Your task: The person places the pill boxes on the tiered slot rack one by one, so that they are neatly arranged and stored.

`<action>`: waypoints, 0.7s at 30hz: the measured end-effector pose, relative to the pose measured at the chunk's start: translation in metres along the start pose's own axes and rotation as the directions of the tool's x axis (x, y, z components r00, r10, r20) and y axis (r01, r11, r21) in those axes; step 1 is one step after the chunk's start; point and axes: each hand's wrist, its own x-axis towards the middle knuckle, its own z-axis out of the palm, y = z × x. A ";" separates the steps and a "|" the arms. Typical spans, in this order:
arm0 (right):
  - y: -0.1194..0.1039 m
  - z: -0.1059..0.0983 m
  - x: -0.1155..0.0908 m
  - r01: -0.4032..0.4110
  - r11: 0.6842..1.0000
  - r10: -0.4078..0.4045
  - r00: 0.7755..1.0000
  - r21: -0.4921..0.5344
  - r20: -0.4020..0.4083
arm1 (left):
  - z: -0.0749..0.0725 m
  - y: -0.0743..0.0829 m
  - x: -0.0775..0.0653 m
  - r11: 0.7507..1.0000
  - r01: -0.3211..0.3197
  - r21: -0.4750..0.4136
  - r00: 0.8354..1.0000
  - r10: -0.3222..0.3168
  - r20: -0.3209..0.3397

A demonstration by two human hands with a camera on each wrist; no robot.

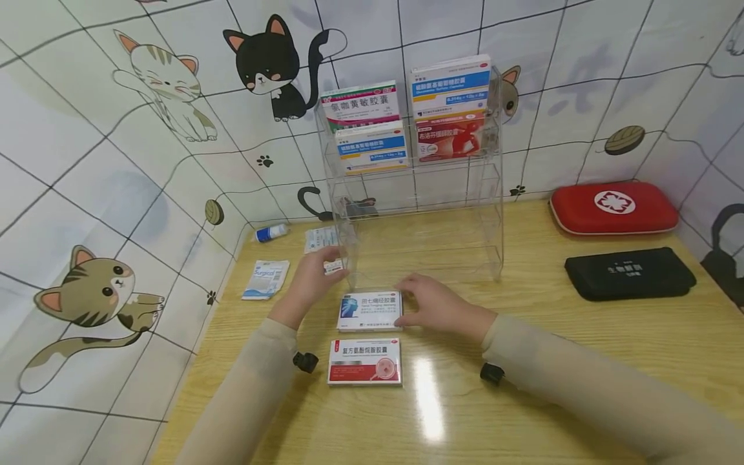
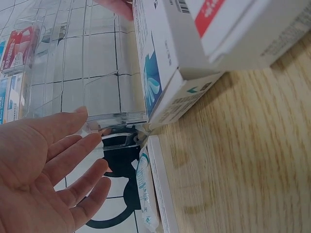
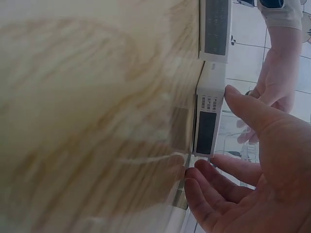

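My right hand [image 1: 433,303] holds the right end of a white medicine box [image 1: 370,310] with a blue head picture, lying flat on the table. In the right wrist view, the thumb is at one edge of the box and the index finger at the opposite edge. My left hand [image 1: 314,278] is at the lower left corner of a clear acrylic rack [image 1: 415,263], its fingers extended; whether they touch the rack I cannot tell. Nearer me lies a red and white medicine box [image 1: 365,362]. In the left wrist view, the left palm [image 2: 34,170] faces the camera, holding nothing.
Upper rack tiers hold several medicine boxes, among them a red box [image 1: 450,138] and a pink-green box [image 1: 360,106]. On the left lie a surgical packet [image 1: 265,279], a small blue-capped bottle [image 1: 271,233] and another packet [image 1: 321,239]. On the right are a red case [image 1: 614,208] and a black pouch [image 1: 630,274].
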 end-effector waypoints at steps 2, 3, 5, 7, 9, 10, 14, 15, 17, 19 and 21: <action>0.000 0.000 -0.001 -0.017 1.000 0.017 1.000 0.002 0.000 | 0.000 0.001 0.000 1.000 0.000 -0.003 1.000 0.000 0.002; 0.000 0.000 -0.001 -0.023 1.000 0.023 1.000 0.005 -0.004 | 0.000 0.002 0.000 1.000 0.001 -0.005 1.000 -0.001 0.003; -0.001 -0.001 -0.003 -0.042 0.998 0.043 0.999 0.048 -0.011 | 0.000 0.002 -0.001 1.000 0.004 -0.002 1.000 -0.004 0.003; -0.003 -0.002 -0.006 -0.066 0.991 0.069 0.997 0.118 -0.021 | -0.001 0.003 -0.001 1.000 0.006 -0.002 1.000 -0.006 0.003; -0.003 -0.004 -0.009 -0.073 0.976 0.083 0.996 0.204 -0.040 | -0.001 0.003 -0.002 1.000 0.006 0.001 1.000 -0.006 0.002; -0.003 -0.005 -0.011 -0.079 0.966 0.095 0.994 0.247 -0.051 | -0.001 0.003 -0.002 1.000 0.005 0.004 1.000 -0.005 0.002; 0.001 -0.007 -0.019 -0.070 0.928 0.116 0.988 0.366 -0.105 | -0.002 0.003 -0.002 1.000 -0.005 0.002 1.000 0.005 0.001; 0.002 -0.008 -0.021 -0.071 0.920 0.126 0.985 0.386 -0.119 | -0.002 0.003 -0.002 1.000 -0.007 0.000 1.000 0.007 0.001; 0.003 -0.010 -0.025 -0.056 0.908 0.128 0.981 0.415 -0.147 | -0.002 0.003 -0.002 1.000 -0.004 -0.003 1.000 0.004 0.001; 0.003 -0.013 -0.029 -0.023 0.913 0.109 0.976 0.408 -0.187 | -0.001 0.003 -0.002 1.000 0.000 0.000 1.000 0.000 0.000; 0.002 -0.017 -0.033 0.023 0.922 0.071 0.971 0.386 -0.229 | -0.001 0.003 -0.002 1.000 0.003 0.002 1.000 -0.003 -0.001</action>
